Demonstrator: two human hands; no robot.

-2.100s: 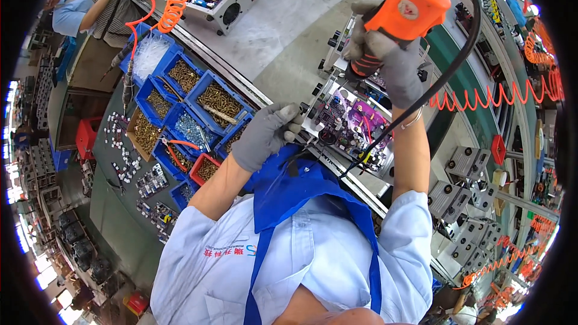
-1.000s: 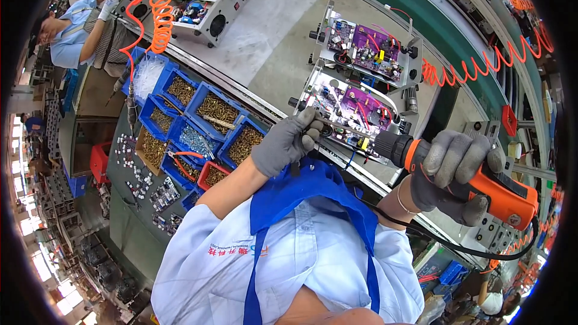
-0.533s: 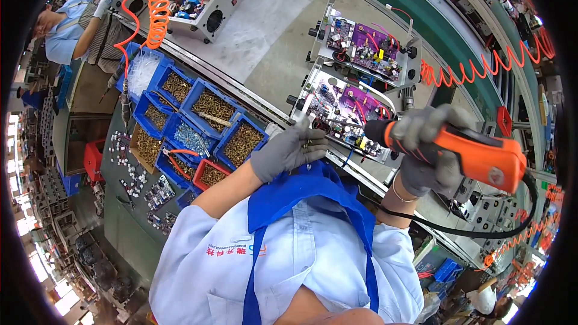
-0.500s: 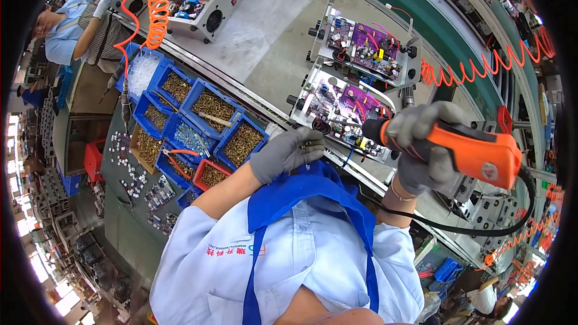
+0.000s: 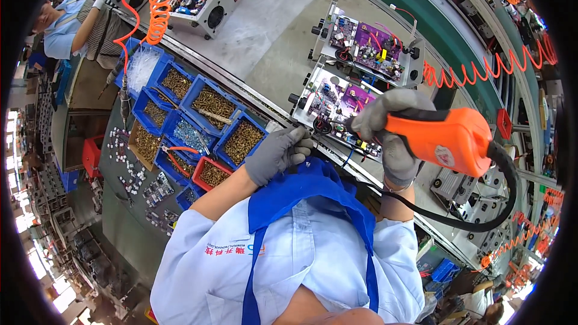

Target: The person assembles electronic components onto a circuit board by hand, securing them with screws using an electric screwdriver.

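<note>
Right hand (image 5: pixel 391 129), grey knit glove, is clamped round the orange screwdriver (image 5: pixel 442 141), a chunky plastic-bodied power tool. Its long axis runs roughly level across the view, dark nose pointing left toward the near chassis (image 5: pixel 337 105). A thick black cable (image 5: pixel 475 219) loops from the tool's rear, down and back under the forearm.

Left hand (image 5: pixel 278 153), same grey glove, fingers curled loosely together at the chassis's near-left corner, just above the blue apron (image 5: pixel 313 195). Whether it pinches a screw I cannot tell; nothing shows between the fingers.

Key relation: the chassis lies just beyond both hands, between them. The screwdriver tip sits at its near edge; the left hand is just beside the same edge. The right hand is nearer the boards.

Chassis: open sheet-metal tray, pale grey, carrying purple and blue circuit boards with small coloured parts and wires. A second chassis (image 5: pixel 370 45) of the same kind sits beyond it, farther up the grey worktop (image 5: pixel 271 18).

Left of the near chassis: a cluster of blue bins (image 5: pixel 208 105), hard plastic, open-topped, filled with brassy screws; one red bin (image 5: pixel 211 173) nearest the apron holds the same.

Far left of the bins: an orange coiled hose (image 5: pixel 153 3) hanging down, and another person (image 5: pixel 75 15) in a light blue shirt at the worktop. More orange coil (image 5: pixel 481 72) runs right of the second chassis.
</note>
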